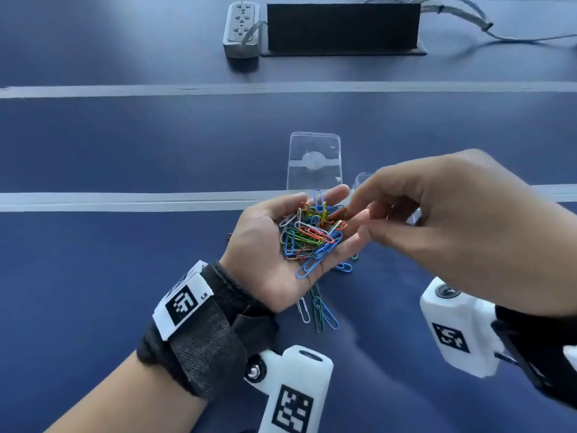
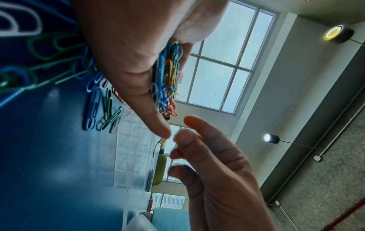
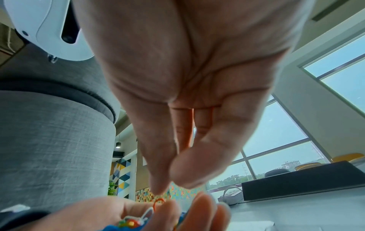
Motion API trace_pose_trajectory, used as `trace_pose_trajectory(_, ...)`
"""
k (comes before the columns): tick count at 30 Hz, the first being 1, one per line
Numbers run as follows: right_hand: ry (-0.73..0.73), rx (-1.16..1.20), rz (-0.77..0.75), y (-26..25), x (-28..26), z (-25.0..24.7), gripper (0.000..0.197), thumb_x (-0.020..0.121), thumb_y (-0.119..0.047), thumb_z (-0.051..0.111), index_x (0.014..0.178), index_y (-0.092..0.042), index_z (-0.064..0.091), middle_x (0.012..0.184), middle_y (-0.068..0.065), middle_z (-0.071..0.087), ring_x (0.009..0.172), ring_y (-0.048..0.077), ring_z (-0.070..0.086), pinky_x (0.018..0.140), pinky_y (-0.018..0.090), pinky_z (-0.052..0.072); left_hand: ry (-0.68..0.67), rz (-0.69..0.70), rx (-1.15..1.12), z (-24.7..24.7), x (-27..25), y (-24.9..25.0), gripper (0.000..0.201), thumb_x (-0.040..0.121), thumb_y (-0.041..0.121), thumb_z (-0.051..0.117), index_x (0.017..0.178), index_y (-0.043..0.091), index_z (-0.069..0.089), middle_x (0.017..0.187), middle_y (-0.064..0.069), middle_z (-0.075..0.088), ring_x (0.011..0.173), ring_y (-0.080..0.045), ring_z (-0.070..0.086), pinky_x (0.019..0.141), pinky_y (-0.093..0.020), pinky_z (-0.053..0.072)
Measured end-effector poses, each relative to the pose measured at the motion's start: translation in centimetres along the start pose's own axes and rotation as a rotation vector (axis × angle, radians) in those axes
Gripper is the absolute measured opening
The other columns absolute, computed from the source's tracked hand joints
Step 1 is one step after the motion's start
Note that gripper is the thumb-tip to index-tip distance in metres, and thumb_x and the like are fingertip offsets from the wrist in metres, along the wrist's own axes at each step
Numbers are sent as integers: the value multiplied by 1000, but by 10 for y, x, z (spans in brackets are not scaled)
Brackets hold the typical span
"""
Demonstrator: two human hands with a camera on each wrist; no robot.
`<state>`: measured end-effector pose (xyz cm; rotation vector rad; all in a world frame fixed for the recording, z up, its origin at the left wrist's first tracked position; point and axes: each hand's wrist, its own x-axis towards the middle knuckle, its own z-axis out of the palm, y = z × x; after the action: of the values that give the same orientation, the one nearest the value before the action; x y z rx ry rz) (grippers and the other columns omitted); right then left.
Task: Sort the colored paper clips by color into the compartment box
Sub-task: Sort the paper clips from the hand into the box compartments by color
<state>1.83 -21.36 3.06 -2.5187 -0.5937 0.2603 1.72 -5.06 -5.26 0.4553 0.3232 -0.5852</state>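
My left hand (image 1: 268, 242) lies palm up over the blue table and carries a tangled pile of paper clips (image 1: 312, 232) in blue, green, red, orange, yellow and white. My right hand (image 1: 452, 220) hovers just right of it, fingers loosely curled, index tip touching the pile's right edge. In the right wrist view its thumb and fingertips (image 3: 158, 187) nearly meet above an orange clip (image 3: 159, 201), with nothing pinched. A clear plastic compartment box (image 1: 313, 160) lies beyond the hands; a second clear piece (image 1: 362, 179) is partly hidden behind the right hand.
Loose clips (image 1: 318, 307) lie on the table under the left hand, with another blue one (image 1: 343, 267) nearby and a red one (image 1: 230, 236) left of it. At the far edge stand a power strip (image 1: 242, 29), a black panel (image 1: 343, 26) and cables (image 1: 468, 17).
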Motion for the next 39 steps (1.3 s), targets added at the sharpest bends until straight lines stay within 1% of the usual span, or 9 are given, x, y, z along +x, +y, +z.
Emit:
trace_pose_trajectory(7,-153,-50,-168,-12,5,17,17,67,-24,64,81,-31,71,72,-25,49,55,-11,43,59,6,38,8,-10,-13,-6,-3,-2,49,95,25,35,73,2,73,71,-14,69,62,-26,67,63,-32,57)
trace_pose_trajectory(12,-128,-121,-201,-10,6,31,18,69,-24,60,82,-29,72,90,-5,65,78,23,64,58,39,53,27,-39,-35,-4,-6,-5,43,94,27,35,83,6,70,71,-10,67,63,-23,64,62,-27,51)
trace_pose_trajectory(16,-140,-116,-230,-8,6,28,18,73,-24,58,80,-28,74,85,-4,66,74,21,63,57,39,52,46,-46,-45,0,-10,-6,32,88,26,39,80,8,64,66,-6,59,57,-19,53,59,-27,31)
trace_pose_trajectory(19,-110,-62,-276,-7,6,26,17,75,-19,61,81,-24,75,79,-2,68,79,23,68,62,39,54,23,-50,-80,1,-9,-9,36,89,25,38,73,6,64,61,-4,55,52,-16,46,53,-23,35)
trace_pose_trajectory(21,-89,-34,-272,-7,6,23,16,73,-17,63,81,-23,75,77,-1,70,72,11,67,60,30,53,-25,-53,-110,-1,-8,-11,49,92,25,34,65,4,68,57,-3,55,47,-15,50,53,-20,44)
trace_pose_trajectory(23,-62,1,-230,-7,7,22,14,69,-21,65,78,-27,74,74,-4,72,63,0,59,56,10,44,-76,-60,-100,-1,-8,-13,57,92,26,31,59,2,70,58,-3,58,47,-16,54,57,-25,53)
trace_pose_trajectory(30,20,314,13,-7,4,16,9,68,-31,78,71,-25,71,74,-11,74,55,-1,65,51,8,44,-104,-72,-107,-2,-10,-13,44,86,22,40,73,-4,74,87,-17,70,74,-28,70,78,-48,56)
trace_pose_trajectory(36,-1,725,223,-2,9,9,6,73,-6,68,75,-10,72,78,16,74,63,25,68,57,32,60,-87,-94,-135,1,-12,-10,43,83,22,41,93,-4,73,99,-20,68,92,-34,67,82,-51,53)
trace_pose_trajectory(39,-31,825,317,1,11,7,8,71,-11,67,77,-10,71,83,18,73,65,23,67,62,35,60,-84,-90,-143,0,-11,-9,46,84,22,40,104,-5,71,99,-20,70,87,-32,70,81,-51,53)
